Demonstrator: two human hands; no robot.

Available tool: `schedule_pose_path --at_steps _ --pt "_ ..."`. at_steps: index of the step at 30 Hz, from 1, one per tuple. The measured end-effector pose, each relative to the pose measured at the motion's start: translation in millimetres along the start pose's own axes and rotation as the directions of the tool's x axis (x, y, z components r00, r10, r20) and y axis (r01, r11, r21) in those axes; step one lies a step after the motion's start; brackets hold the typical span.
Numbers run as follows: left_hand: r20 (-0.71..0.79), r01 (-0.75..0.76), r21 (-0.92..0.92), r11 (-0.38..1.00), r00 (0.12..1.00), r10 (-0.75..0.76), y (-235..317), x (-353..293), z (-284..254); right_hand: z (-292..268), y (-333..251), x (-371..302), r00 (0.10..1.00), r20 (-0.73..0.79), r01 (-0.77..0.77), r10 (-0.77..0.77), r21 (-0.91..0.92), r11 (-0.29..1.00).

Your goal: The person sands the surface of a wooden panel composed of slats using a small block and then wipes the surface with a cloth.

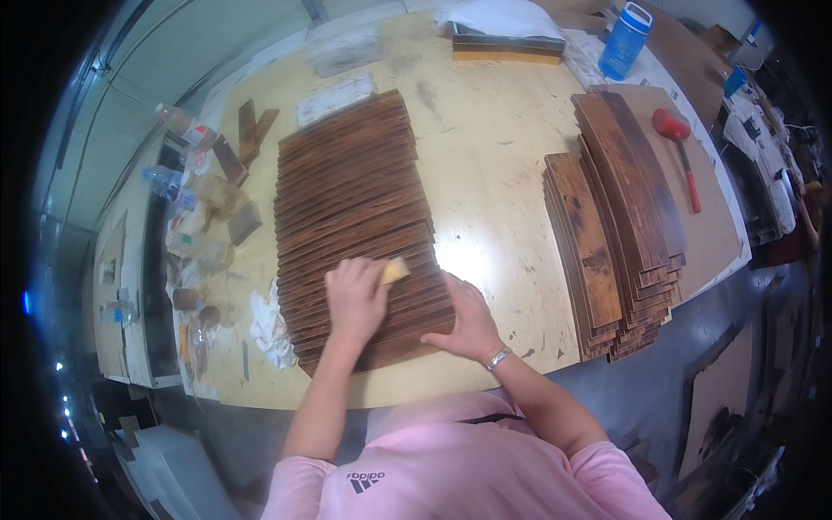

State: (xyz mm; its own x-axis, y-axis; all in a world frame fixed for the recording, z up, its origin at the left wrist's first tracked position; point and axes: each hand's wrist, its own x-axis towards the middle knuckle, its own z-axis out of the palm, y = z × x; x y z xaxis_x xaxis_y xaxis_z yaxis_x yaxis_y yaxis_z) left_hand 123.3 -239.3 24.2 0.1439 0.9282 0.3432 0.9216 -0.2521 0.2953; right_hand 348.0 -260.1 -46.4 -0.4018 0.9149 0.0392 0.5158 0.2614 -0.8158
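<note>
My left hand (355,299) has its fingers clamped on a small tan block (395,270) atop the row of dark wood slats (351,199), slats' long axes running left-right, while my right hand (468,322) presses flat, fingers spread, on the near-right slat ends.

Pale wooden tabletop (494,165), scuffed and stained. Directly under the grip, a long row of dark wooden slats (351,199) laid edge to edge, running away from it. Well right of the grip, two stacks of dark boards (620,234); beyond those, a red mallet (680,147). Left of the grip, a white rag (270,325), bottles (178,186) and loose wood offcuts (247,139). Far beyond, a blue jug (626,39).
</note>
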Motion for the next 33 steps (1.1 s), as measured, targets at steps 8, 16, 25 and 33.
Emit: schedule_pose_path --at_steps 8,16,25,33 --pt "-0.187 0.319 0.124 0.940 0.938 -0.293 -76.2 -59.3 -47.1 -1.4 -2.1 1.1 0.999 0.010 -0.031 0.031 -0.015 0.999" --pt "-0.242 0.383 0.128 0.915 0.907 -0.346 -96.9 -79.0 -64.9 -6.6 -8.7 5.1 1.000 -0.009 0.009 -0.009 0.017 1.000" --pt "-0.359 0.663 0.108 0.740 0.721 -0.593 -226.9 -135.1 -102.9 -2.9 1.0 7.9 0.997 0.048 -0.070 0.061 0.213 0.974" --pt "0.029 0.650 -0.178 0.739 0.754 -0.656 -190.0 -153.0 -40.5 -1.7 -0.7 81.3 0.981 0.052 -0.182 0.188 0.590 0.787"
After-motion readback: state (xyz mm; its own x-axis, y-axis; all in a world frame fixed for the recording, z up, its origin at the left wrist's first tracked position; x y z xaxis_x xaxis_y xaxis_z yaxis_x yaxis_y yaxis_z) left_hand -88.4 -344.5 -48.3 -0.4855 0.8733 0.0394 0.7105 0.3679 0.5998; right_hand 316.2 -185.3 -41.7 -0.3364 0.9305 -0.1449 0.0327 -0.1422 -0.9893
